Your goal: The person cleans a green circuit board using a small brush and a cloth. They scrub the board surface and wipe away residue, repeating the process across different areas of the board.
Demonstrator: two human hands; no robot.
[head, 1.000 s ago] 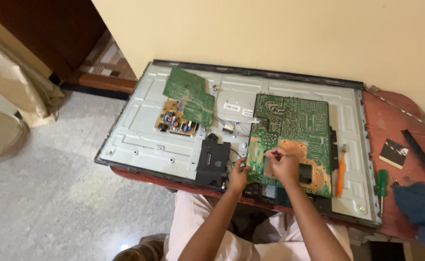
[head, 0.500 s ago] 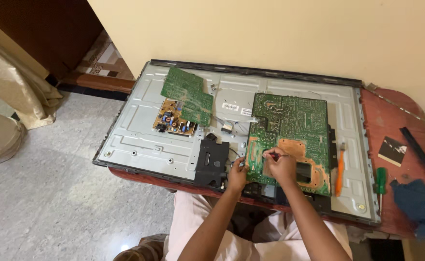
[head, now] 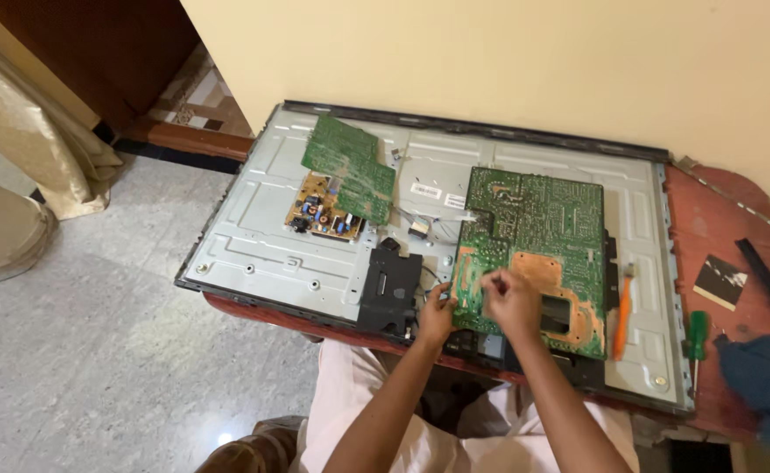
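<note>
While the left hand (head: 437, 314) was curled on the green circuit board's (head: 534, 236) edge, something small — unidentifiable — was pinched by the right hand's (head: 509, 302) narrowed fingers (head: 490, 285).

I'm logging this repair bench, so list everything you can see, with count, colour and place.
Television back panel: one, grey metal, flat on the table.
Large circuit board: one, green, right of centre.
Small circuit board: one, green, far left.
Yellow board: one, partly under the small board.
Black module: one, near edge.
Orange tool: one, right of the large board.
Screwdriver: one, green handle, on red table.
Blue cloth: one, right corner.
Left hand: at the board's left edge.
Right hand: on the large board.
</note>
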